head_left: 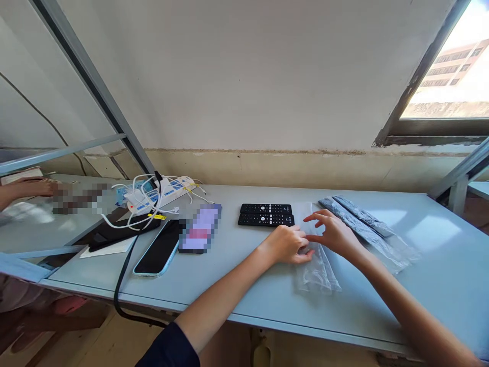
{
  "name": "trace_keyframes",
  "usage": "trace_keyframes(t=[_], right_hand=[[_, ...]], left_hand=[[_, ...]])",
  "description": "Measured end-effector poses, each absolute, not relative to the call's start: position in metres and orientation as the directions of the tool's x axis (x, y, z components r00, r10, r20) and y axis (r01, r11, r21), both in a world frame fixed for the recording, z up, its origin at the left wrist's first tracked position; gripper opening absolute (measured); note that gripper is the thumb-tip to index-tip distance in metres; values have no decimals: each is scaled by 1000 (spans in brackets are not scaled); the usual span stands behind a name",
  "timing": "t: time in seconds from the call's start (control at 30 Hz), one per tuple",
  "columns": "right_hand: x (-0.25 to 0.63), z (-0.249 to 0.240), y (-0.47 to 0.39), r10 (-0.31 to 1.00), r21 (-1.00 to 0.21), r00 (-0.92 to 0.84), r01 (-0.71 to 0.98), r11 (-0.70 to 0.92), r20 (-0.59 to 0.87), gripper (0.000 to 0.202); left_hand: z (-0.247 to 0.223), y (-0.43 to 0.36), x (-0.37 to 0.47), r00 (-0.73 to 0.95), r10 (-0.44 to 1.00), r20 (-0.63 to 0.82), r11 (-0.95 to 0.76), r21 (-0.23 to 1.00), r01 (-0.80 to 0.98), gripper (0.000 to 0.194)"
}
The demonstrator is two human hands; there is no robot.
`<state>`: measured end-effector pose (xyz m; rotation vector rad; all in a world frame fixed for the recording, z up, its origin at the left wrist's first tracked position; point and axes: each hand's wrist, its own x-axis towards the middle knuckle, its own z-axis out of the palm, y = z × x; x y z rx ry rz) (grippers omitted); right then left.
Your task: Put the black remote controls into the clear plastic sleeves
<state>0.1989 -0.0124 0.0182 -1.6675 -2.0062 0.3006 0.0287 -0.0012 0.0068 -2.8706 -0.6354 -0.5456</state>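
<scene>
plastic bag (pixel 319 277) beside two black remote controls (pixel 263 219)

head view: the clear bag lies flat on the desk (pixel 233 290), probably for easy two-handed reach. the left hand (pixel 291 244) curls its fingers over it; whether they pinch the film, i cannot tell. the right hand (pixel 335 233) holds thumb and forefinger parted above it. the remotes sit paired, perhaps for tidiness; plastic-wrapped parcels (pixel 355 218) lie rightward.

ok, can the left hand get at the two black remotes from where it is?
Likely yes. The left hand is right by their near right corner, and nothing covers most of the two black remotes. The clear plastic bag lies mainly to their right, so it shouldn't block.
</scene>
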Motion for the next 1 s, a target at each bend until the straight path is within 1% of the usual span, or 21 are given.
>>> trace_keyframes(t=[0.1, 0.17, 0.33, 0.47, 0.67, 0.8, 1.0], right_hand=[[200, 16, -11, 947, -481, -114, 839, 254, 300, 21], [201, 14, -9, 947, -520, -101, 815, 255, 306, 20], [201, 10, -1, 962, -687, 3, 701, 193, 273, 25], [201, 9, 2, 971, -740, 19, 651, 169, 239, 29], [201, 5, 0, 978, -784, 30, 604, 146, 205, 30], [201, 6, 2, 979, -786, 32, 602, 141, 200, 26], [201, 7, 4, 980, -787, 49, 604, 124, 192, 28]], left_hand=[[7, -1, 29, 847, 385, 367, -897, -66, 436, 31], [8, -1, 29, 850, 381, 364, -898, -74, 434, 30], [8, -1, 28, 833, 377, 405, -892, -84, 445, 29], [8, -2, 27, 814, 378, 442, -892, -62, 448, 28], [12, -4, 27, 835, 381, 397, -899, -52, 435, 27], [14, -5, 28, 853, 380, 359, -905, -48, 423, 25], [15, -6, 28, 855, 386, 347, -901, -55, 429, 26]])
